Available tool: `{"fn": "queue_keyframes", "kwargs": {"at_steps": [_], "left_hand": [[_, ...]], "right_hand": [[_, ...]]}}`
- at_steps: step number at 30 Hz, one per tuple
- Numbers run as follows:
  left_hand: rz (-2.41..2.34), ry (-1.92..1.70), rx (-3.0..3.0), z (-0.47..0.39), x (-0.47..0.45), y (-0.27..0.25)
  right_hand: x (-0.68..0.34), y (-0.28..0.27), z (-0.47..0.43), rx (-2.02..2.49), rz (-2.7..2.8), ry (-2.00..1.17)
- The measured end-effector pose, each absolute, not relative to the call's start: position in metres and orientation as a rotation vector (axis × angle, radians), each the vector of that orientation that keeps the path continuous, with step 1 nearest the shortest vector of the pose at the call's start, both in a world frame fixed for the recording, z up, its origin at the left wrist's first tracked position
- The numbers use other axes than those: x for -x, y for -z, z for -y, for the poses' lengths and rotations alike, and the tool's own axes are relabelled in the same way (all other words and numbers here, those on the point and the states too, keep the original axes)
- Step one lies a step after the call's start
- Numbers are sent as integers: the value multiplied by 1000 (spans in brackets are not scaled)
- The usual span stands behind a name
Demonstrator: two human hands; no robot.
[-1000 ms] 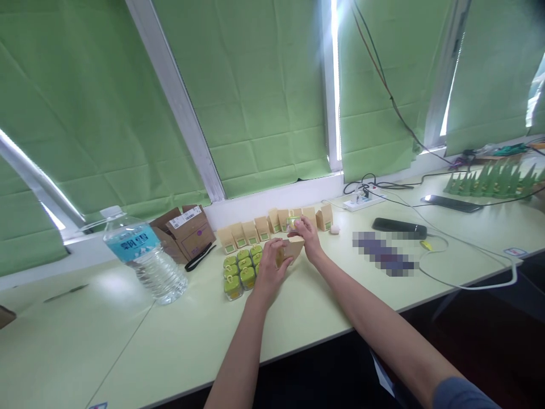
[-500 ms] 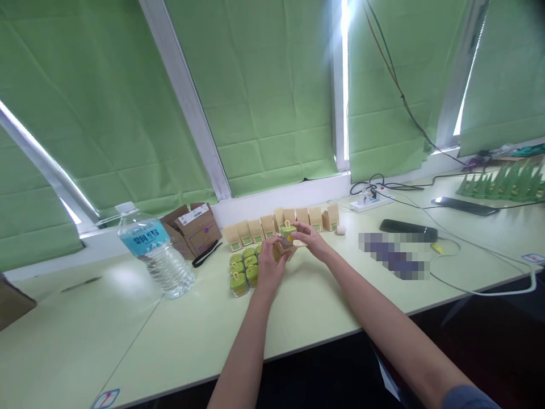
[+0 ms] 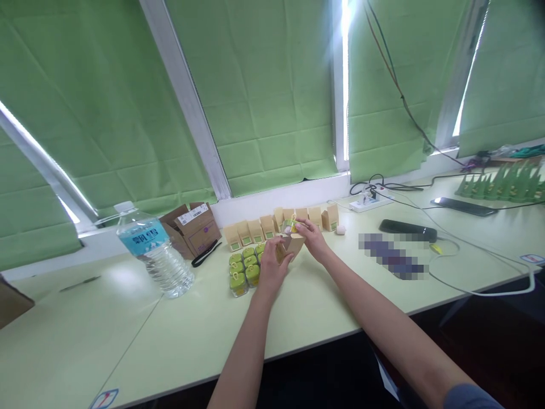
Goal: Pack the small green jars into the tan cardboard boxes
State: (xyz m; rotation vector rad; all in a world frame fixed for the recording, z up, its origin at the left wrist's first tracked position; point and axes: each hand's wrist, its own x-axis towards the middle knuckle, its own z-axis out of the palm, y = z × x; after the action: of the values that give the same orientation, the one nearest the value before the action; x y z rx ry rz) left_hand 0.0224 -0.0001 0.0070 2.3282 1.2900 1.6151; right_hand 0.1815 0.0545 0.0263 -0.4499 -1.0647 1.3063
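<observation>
Just below the middle of the frame, the left hand (image 3: pixel 271 264) grasps an open box (image 3: pixel 293 243), while the right hand's fingertips pinch a jar (image 3: pixel 288 226) at its mouth. The box looks light, its thin card likely to crease; a gentle hold low on the walls should suit. The jar seems stiff, clear-walled, perhaps slippery, best taken by its lid's edges. Green-lidded jars (image 3: pixel 238 283) stand just left of the hands.

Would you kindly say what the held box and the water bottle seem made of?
Tan box in the left hand: probably matte paperboard, given its flat panels and dull surface. Water bottle: likely clear, glossy plastic, as its transparent, ridged body catches highlights.
</observation>
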Motion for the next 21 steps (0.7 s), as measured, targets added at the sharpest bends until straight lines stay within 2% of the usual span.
{"fn": "queue_keyframes", "kwargs": {"at_steps": [14, 21], "left_hand": [[-1129, -1592, -2419, 3, -26, -12], [-1195, -1617, -2419, 2, -24, -10]], "right_hand": [[-190, -24, -61, 502, 1030, -1145], [-191, -27, -59, 528, 1243, -1264]]}}
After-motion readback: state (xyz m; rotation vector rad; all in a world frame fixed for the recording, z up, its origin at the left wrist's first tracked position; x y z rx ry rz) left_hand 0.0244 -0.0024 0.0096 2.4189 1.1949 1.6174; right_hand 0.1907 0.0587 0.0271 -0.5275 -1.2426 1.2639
